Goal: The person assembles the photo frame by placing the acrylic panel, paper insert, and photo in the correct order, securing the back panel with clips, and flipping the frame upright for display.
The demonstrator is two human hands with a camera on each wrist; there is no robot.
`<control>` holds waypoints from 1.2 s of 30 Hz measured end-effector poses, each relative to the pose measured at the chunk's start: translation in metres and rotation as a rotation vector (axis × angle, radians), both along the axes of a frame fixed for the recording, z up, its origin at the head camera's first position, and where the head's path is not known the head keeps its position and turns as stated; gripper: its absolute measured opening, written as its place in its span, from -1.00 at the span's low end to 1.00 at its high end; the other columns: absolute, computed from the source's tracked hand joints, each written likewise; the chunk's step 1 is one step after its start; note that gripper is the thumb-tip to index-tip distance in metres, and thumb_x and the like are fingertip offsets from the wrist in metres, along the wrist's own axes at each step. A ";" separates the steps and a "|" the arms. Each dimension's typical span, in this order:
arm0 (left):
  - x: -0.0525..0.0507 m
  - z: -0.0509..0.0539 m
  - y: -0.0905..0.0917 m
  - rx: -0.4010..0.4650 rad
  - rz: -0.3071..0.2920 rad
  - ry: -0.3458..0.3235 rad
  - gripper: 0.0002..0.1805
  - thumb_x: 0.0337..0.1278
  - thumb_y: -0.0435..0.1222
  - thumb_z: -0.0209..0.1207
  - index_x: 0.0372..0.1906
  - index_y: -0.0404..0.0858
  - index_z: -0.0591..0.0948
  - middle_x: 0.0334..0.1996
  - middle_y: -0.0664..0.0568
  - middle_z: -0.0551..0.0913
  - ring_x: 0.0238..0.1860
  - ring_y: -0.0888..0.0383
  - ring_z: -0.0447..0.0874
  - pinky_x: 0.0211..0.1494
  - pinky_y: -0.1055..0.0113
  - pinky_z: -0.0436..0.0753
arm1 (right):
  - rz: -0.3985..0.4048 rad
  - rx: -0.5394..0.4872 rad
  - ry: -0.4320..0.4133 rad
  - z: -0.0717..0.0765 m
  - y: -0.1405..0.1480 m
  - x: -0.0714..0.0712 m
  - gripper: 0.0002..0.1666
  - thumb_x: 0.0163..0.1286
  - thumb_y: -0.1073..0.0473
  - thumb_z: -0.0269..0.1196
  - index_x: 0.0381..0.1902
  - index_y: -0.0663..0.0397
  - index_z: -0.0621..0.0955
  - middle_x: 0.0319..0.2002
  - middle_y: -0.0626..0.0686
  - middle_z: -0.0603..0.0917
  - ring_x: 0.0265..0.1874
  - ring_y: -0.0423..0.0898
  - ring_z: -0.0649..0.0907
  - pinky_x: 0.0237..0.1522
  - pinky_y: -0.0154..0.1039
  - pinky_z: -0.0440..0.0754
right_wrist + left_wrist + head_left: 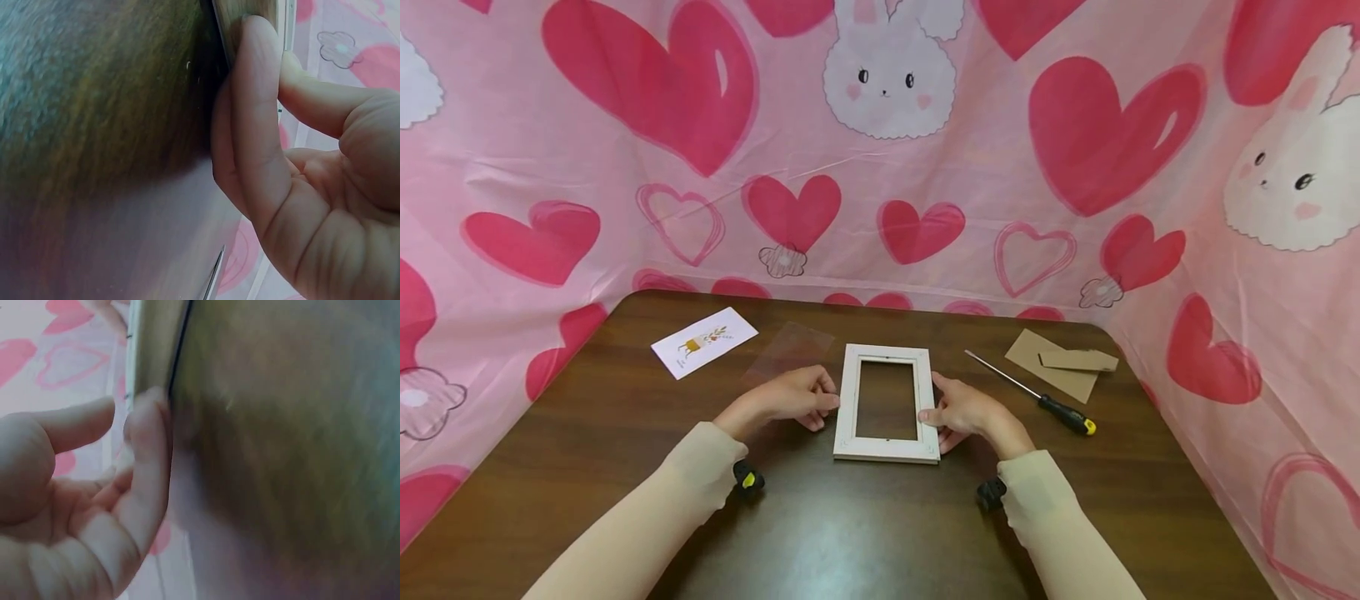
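A white rectangular frame [848, 400] with an open middle lies on the brown table. My right hand [966, 412] grips its right side, thumb on the upper face and fingers along the outer edge. In the right wrist view, the fingers of this hand [275, 150] lie against the frame's side [228, 19]. At the left edge is my left hand [797, 398], fingers loosely bent. The left wrist view has a fingertip of that hand [94, 531] against the frame's side [155, 350], with the thumb held apart from it.
Back left on the table [820, 517] are a white card with a printed deer [700, 343] and a clear sheet [790, 350]. To the right lie a screwdriver [1063, 414] and a brown board [1037, 346] with a narrow brown piece [1075, 360] on it. Heart-printed cloth [880, 167] surrounds the table.
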State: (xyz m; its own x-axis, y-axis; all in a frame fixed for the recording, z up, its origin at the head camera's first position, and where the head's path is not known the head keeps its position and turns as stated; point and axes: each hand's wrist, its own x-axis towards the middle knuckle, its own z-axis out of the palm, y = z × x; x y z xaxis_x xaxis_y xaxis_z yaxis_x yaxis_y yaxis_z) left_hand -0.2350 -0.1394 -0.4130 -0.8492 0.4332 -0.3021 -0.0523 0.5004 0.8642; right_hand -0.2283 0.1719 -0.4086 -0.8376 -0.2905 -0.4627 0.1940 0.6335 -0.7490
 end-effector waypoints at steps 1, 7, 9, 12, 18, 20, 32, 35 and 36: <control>-0.003 0.001 -0.004 -0.027 0.022 0.044 -0.75 0.46 -0.31 0.30 -0.02 -0.36 0.52 -0.32 -0.14 0.61 -0.39 0.08 0.72 -0.24 0.24 0.82 | 0.005 0.001 0.000 0.000 0.000 0.000 0.11 0.52 0.23 0.35 0.73 0.16 -0.08 -0.21 0.26 0.57 -0.57 -0.02 0.67 -0.45 -0.11 0.81; -0.022 0.012 -0.027 -0.316 0.118 0.357 -0.60 0.37 -0.19 0.37 0.09 -0.35 0.56 -0.19 -0.16 0.68 -0.19 -0.04 0.66 -0.09 0.10 0.69 | 0.004 -0.006 -0.007 0.000 0.001 0.000 0.10 0.52 0.23 0.34 0.73 0.19 -0.08 -0.21 0.27 0.58 -0.56 -0.02 0.66 -0.44 -0.10 0.81; -0.028 0.015 -0.033 -0.402 0.141 0.409 -0.52 0.34 -0.15 0.39 0.13 -0.39 0.54 -0.09 -0.23 0.67 -0.09 -0.12 0.63 0.03 -0.03 0.68 | 0.000 -0.004 -0.005 0.001 0.001 0.000 0.09 0.52 0.24 0.34 0.73 0.18 -0.07 -0.21 0.27 0.57 -0.56 -0.02 0.66 -0.45 -0.10 0.81; -0.036 0.016 -0.039 -0.487 0.180 0.410 -0.36 0.30 -0.10 0.41 0.21 -0.49 0.47 0.07 -0.38 0.59 0.08 -0.28 0.58 0.23 -0.21 0.64 | -0.003 -0.001 -0.002 0.001 0.002 0.000 0.08 0.52 0.25 0.34 0.73 0.17 -0.05 -0.21 0.27 0.56 -0.56 -0.02 0.66 -0.45 -0.10 0.81; -0.040 0.013 -0.048 -0.626 0.248 0.335 -0.04 0.21 0.05 0.42 0.30 -0.69 0.34 0.24 -0.62 0.41 0.24 -0.52 0.43 0.36 -0.37 0.50 | 0.003 -0.014 -0.002 -0.001 0.002 0.000 0.07 0.52 0.25 0.34 0.73 0.16 -0.04 -0.21 0.28 0.56 -0.56 -0.01 0.66 -0.45 -0.09 0.81; -0.041 0.012 -0.050 -0.644 0.276 0.295 -0.01 0.18 0.07 0.43 0.29 -0.70 0.33 0.22 -0.62 0.40 0.23 -0.52 0.41 0.35 -0.37 0.49 | -0.005 -0.016 -0.004 -0.001 0.001 0.000 0.07 0.52 0.24 0.34 0.73 0.15 -0.03 -0.21 0.28 0.56 -0.56 -0.01 0.66 -0.46 -0.10 0.81; -0.048 0.012 -0.057 -0.664 0.258 0.168 0.03 0.16 0.07 0.47 0.30 -0.70 0.28 0.23 -0.64 0.42 0.29 -0.54 0.37 0.43 -0.33 0.43 | -0.011 -0.002 -0.015 -0.001 0.000 0.000 0.07 0.51 0.21 0.35 0.73 0.11 -0.02 -0.20 0.27 0.57 -0.52 0.00 0.68 -0.43 -0.10 0.82; -0.051 0.013 -0.058 -0.673 0.237 0.132 0.07 0.18 0.07 0.47 0.33 -0.71 0.24 0.27 -0.64 0.40 0.31 -0.53 0.39 0.46 -0.30 0.42 | -0.013 -0.006 -0.016 -0.001 0.000 0.000 0.07 0.51 0.22 0.34 0.74 0.11 -0.02 -0.21 0.27 0.56 -0.52 0.00 0.68 -0.43 -0.10 0.82; -0.051 0.014 -0.059 -0.673 0.231 0.120 0.08 0.19 0.07 0.47 0.35 -0.72 0.23 0.28 -0.64 0.40 0.32 -0.52 0.40 0.47 -0.28 0.43 | -0.012 -0.005 -0.017 -0.001 0.001 0.000 0.07 0.51 0.21 0.34 0.74 0.11 -0.02 -0.20 0.27 0.56 -0.52 0.00 0.68 -0.43 -0.11 0.82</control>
